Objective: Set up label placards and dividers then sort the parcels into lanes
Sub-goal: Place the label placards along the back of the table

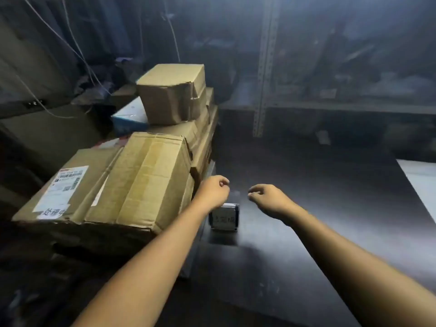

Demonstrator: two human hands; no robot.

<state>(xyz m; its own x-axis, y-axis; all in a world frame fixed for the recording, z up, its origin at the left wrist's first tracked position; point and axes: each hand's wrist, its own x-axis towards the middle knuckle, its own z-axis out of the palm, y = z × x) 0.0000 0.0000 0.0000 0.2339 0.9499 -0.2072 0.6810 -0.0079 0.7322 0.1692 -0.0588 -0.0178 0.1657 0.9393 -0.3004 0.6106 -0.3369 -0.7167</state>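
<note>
A small label placard (pixel 224 217) with dark characters on a pale face stands upright on the dark table (pixel 306 208), near its left edge. My left hand (pixel 215 191) hovers just above and behind the placard, fingers curled into a loose fist with nothing in it. My right hand (pixel 269 199) hangs to the right of the placard, fingers loosely bent and holding nothing. Cardboard parcels are stacked left of the table: a large flat box with a shipping label (pixel 103 187), and a smaller dented box (pixel 171 94) on top further back.
A blue and white box (pixel 128 115) lies behind the parcel stack. Metal shelving with a perforated upright (pixel 265 74) stands behind the table. A pale surface (pixel 422 182) shows at the right edge. Cables (pixel 77 48) hang at the upper left.
</note>
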